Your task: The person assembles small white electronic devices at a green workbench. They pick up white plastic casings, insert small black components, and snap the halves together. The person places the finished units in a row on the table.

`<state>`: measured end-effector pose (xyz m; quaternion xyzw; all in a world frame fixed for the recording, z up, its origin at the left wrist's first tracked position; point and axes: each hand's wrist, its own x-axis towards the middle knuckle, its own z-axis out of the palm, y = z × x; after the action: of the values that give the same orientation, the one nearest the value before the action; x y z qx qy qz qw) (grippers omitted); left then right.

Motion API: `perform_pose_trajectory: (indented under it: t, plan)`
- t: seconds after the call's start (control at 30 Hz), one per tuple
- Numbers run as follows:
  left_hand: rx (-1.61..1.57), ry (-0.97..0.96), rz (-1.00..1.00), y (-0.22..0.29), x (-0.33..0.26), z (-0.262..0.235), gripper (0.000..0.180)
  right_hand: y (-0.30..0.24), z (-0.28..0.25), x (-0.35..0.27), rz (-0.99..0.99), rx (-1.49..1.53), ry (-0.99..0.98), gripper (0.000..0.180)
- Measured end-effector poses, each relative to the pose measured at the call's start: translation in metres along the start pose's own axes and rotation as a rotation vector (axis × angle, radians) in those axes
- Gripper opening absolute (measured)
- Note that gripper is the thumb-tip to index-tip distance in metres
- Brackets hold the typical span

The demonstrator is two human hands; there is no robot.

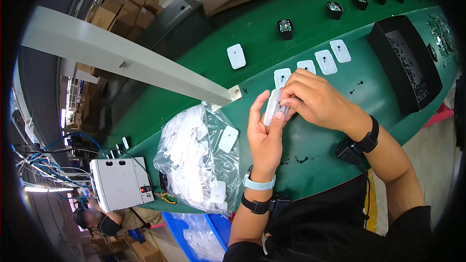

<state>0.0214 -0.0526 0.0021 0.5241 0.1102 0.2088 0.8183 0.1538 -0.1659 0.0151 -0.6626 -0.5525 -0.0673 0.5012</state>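
My left hand (266, 138) grips a white plastic cover (273, 108), tilted over the green table, with the thumb on its near face. The fingers of my right hand (310, 98) are pinched together against the same cover; what they hold, if anything, is too small and covered to make out. Just beyond my hands, several white covers (325, 62) lie in a slanting row, with small dark parts in their middles. A few loose black pieces (357, 87) lie on the table to the right of my right hand.
At left sits a clear plastic bag (194, 160) full of white covers. A black bin (405, 68) of small black parts stands at right. Black housings with circuit boards (285, 29) line the far side. A pale metal beam (126, 58) crosses at left, near a white box (121, 184).
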Motion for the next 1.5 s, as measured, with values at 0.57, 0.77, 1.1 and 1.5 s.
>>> perform_pose_trajectory:
  t: [0.57, 0.77, 1.1, 1.5]
  plan:
    - [0.004, 0.008, 0.001, -0.009, 0.0, -0.004, 0.046, -0.001, 0.006, -0.003, -0.072, -0.084, 0.025, 0.013]
    - [0.078, 0.023, 0.02, -0.012, 0.001, -0.004, 0.046, -0.001, 0.01, -0.004, -0.04, -0.08, 0.032, 0.012]
    - [0.18, 0.029, 0.064, -0.01, 0.002, -0.004, 0.044, -0.006, 0.015, -0.003, 0.285, 0.193, 0.086, 0.012]
    - [0.242, 0.086, 0.113, -0.01, 0.0, -0.009, 0.036, 0.0, 0.009, -0.004, 0.395, 0.557, -0.019, 0.023]
